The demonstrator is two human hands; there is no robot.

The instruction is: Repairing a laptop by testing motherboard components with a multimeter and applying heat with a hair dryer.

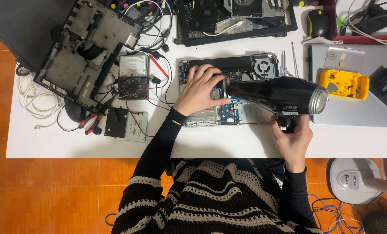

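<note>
Table (228, 145): white, seen from above, crowded with opened electronics.
Far left: a stripped laptop chassis (85, 52) is laid at a slant; a coil of white cable (31, 97) is seen beside it.
Left of centre: an analogue multimeter (133, 76) is placed upright, its red and black leads trailing toward a flat drive (136, 126) and a black square part (116, 122).
Centre: an opened laptop base (228, 93) is set with its long axis running left to right, circuit board and fan (263, 68) exposed.
Left hand (200, 89): laid flat on the laptop base, fingers spread and pressed on the board area; nothing is gripped.
Right hand (291, 138): closed around the handle of a black hair dryer (280, 96).
Hair dryer: held just above the right half of the base, barrel horizontal, narrow end turned left toward the left hand's fingertips, silver rear cap turned right.
Key relation: the board lies left of the dryer along the barrel's axis; the left hand is nearer, already touching it. Hands are kept apart.
Right: a yellow bit case (343, 83) is open on a closed silver laptop (354, 108); a black mouse (318, 22) is seen above.
</note>
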